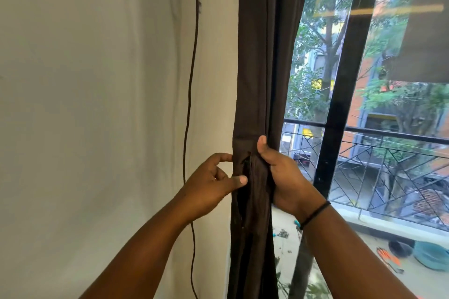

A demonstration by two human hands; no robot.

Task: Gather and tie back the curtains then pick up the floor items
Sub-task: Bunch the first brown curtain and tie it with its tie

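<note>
Dark brown curtain (257,80) bunched, long axis vertical, just left of the window frame (340,94). Right hand (281,177) clamps the bundle from its right; left hand (213,182) pinches its left edge, thumb and forefinger on fabric. Both equally near; tie not visible.

A plain off-white wall (97,104) fills the left side, with a thin dark cable (190,85) hanging down it. On the right, a tall glass window with a black frame (340,94) shows daylight, green trees (323,39), a black metal balcony railing (388,160) and an orange brick building (362,94) beyond
</note>
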